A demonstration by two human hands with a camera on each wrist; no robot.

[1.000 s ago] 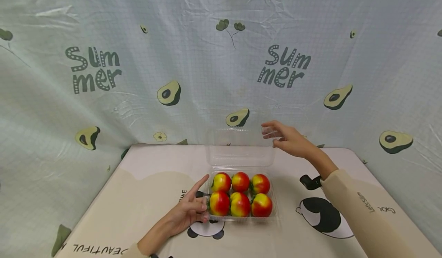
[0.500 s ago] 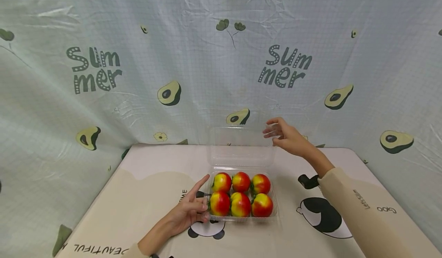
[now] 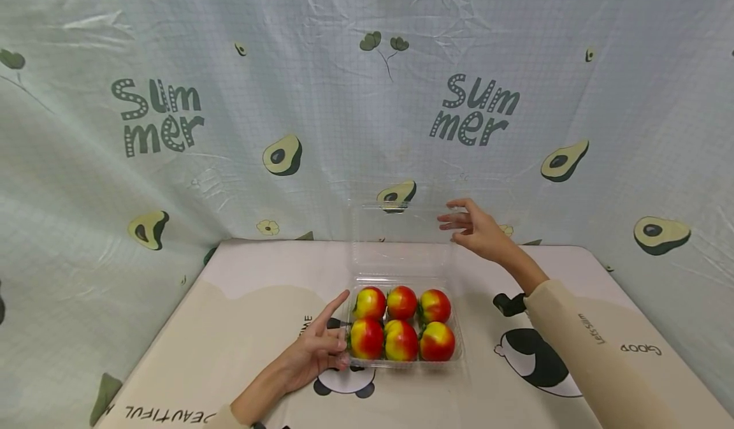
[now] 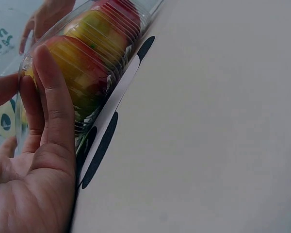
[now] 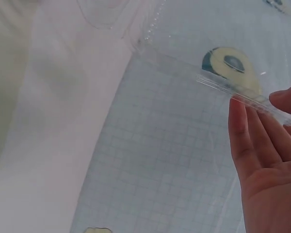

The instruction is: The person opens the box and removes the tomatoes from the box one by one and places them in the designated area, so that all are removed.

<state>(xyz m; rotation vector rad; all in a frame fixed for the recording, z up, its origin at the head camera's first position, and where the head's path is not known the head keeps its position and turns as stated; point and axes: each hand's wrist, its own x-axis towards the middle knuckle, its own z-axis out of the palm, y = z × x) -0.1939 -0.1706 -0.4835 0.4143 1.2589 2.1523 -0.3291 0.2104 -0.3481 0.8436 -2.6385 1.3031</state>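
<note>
A clear plastic clamshell container [image 3: 410, 364] stands on the table, its lid [image 3: 401, 238] raised at the back. In its tray lie several red-and-yellow fruits [image 3: 401, 340] with bits of green leaf. At the left side my left hand [image 3: 315, 356] pinches the rim; in the left wrist view its fingers [image 4: 56, 107] press the ribbed wall and the index finger points away. My right hand [image 3: 473, 228] pinches the lid's right edge, the thumb on one face and the fingers [image 5: 240, 126] on the other.
A pale cloth printed with avocados and the word "summer" hangs behind the table's back edge. The beige table cover [image 3: 229, 340] carries black-and-white cartoon prints and lettering. Part of a print lies under the container's front left corner.
The lid's far edge has risen a little in the head view, so the lid stands taller. The right hand has shifted slightly with it. The left hand and fruits have stayed in place.
</note>
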